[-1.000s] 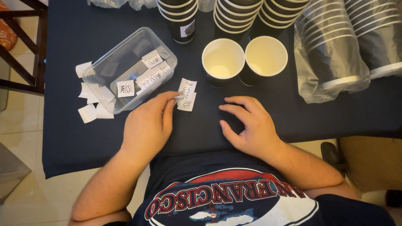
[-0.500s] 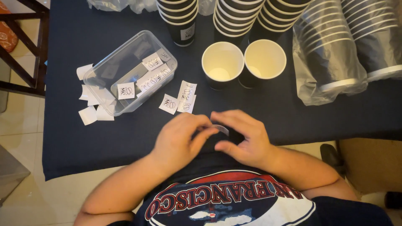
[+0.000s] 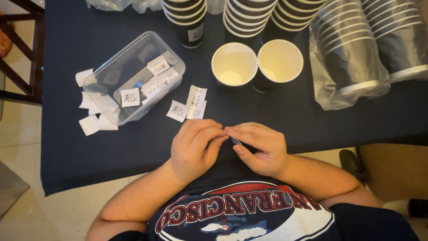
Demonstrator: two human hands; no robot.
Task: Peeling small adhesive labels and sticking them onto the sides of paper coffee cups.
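While both hands meet at the near edge of the dark blue tablecloth (image 3: 312,120), the left hand (image 3: 196,149) and right hand (image 3: 258,147) pinch one small sticker (image 3: 233,139) between thumbs and fingertips, held just above the cloth. Only a sliver of it shows, so whether its backing is already lifting I cannot tell. It looks feather-light, thin and floppy, likely to curl or cling to skin, so a corner or edge seems the place to grip. More printed stickers (image 3: 189,105) lie just beyond the hands, others in the clear plastic tub (image 3: 133,76), near two open paper cups (image 3: 256,67). Compared with half a second ago, the hands sit slightly closer to the body and more tightly closed on the sticker
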